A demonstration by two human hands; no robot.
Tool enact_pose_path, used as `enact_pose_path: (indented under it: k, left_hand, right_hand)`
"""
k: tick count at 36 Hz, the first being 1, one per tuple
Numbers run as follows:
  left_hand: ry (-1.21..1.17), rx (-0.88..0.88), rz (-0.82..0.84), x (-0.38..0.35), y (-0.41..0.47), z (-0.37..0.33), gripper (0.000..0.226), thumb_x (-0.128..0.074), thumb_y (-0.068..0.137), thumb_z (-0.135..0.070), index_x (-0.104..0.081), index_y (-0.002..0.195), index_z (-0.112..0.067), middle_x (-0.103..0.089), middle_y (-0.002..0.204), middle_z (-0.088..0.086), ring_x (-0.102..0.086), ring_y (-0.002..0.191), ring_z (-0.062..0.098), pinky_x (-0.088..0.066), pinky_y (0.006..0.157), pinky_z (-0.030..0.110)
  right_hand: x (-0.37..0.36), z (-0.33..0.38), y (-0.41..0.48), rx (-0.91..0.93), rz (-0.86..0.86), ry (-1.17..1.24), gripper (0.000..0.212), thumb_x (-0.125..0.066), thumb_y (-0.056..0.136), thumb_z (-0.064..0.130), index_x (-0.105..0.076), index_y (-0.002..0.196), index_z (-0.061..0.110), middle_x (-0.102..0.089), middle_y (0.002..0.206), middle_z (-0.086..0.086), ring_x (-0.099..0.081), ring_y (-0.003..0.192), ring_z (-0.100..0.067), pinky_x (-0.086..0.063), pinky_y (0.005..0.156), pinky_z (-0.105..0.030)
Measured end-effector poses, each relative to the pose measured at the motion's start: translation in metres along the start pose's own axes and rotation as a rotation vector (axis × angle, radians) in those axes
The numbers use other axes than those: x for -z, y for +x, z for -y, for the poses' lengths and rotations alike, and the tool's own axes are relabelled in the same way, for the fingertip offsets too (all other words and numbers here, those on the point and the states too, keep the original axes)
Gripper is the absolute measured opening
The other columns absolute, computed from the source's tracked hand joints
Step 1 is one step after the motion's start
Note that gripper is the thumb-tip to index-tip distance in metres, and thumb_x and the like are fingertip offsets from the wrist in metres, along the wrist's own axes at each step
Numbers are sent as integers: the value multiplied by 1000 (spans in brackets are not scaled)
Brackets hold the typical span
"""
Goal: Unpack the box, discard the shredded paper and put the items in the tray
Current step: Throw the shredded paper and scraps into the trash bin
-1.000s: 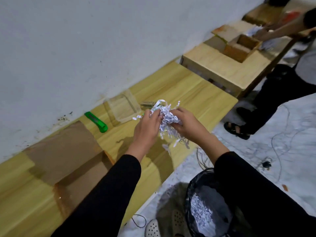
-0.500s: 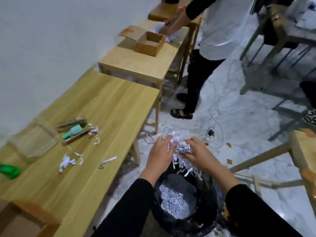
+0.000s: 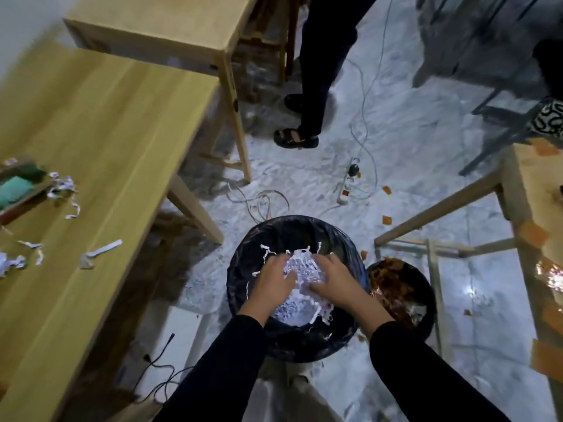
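**2 hands on 1 wad, down in the bin**

From my remote seat I watched the left hand (image 3: 272,281) and right hand (image 3: 332,281) meet inside the mouth of the black-lined bin (image 3: 292,226) on the floor. Between them sat the paper (image 3: 300,269), a white shredded wad held low in the bin above more shreds. The left hand's fingers curved over the wad from its side and the right hand's fingers curled in against it from the other. Both were grasping it, though blur hid the individual fingertips from me. Loose strands trailed over the liner.

Just right of the bin stood a 2nd bin (image 3: 402,287) with brown scraps inside. To the left ran the table (image 3: 106,132), with white scraps (image 3: 65,190) scattered on it and 1 long strip (image 3: 102,251) near its edge. A green item (image 3: 15,187) lay at the far left, too blurred for me to identify. Beyond the bin another person's leg (image 3: 320,71) and sandal (image 3: 295,140) stood on the pale floor, with a power strip (image 3: 345,190) and cables nearby.
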State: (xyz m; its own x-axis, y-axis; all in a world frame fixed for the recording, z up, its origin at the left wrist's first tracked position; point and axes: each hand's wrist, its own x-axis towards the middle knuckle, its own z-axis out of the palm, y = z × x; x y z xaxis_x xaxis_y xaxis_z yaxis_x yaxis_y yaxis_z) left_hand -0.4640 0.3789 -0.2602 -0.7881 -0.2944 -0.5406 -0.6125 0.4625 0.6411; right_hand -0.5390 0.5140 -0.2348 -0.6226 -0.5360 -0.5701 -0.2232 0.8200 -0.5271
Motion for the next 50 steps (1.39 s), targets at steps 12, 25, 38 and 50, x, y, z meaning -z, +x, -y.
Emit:
enact_pose_path:
  k: [12, 25, 38, 50]
  left_hand:
    - [-20, -44, 13, 13, -5, -12, 39, -48, 96, -27, -47, 131, -11, -43, 137, 4, -47, 119, 19, -40, 102, 32]
    - [-75, -85, -482, 176, -54, 9, 28, -41, 98, -25, -53, 121, -14, -50, 126, 1, -47, 117, 18, -37, 94, 26]
    - [-22, 337, -943, 292, -109, 148, 40, -48, 94, -27, -46, 129, -8, -48, 135, 10, -43, 125, 27, -35, 102, 37]
    - [117, 437, -782, 303, -89, 206, 63, -27, 97, -48, -12, 150, -17, -5, 159, -1, -2, 147, 15, -5, 120, 38]
  right_hand:
    - [14, 11, 0, 21, 31, -47, 68, -62, 85, 28, -29, 143, 17, -35, 144, -8, -37, 131, -25, -34, 106, -35]
    - [47, 171, 21, 262, -46, -133, 57, -57, 89, 26, -34, 140, 19, -37, 145, -7, -38, 131, -24, -33, 106, -33]
    - [-28, 357, 91, 584, 65, -239, 49, -55, 90, 20, -40, 135, 14, -40, 141, -10, -42, 126, -26, -35, 101, -33]
    - [-81, 428, 169, 763, 173, -472, 71, -63, 82, 25, -28, 142, 11, -27, 150, -7, -27, 134, -30, -27, 111, -38]
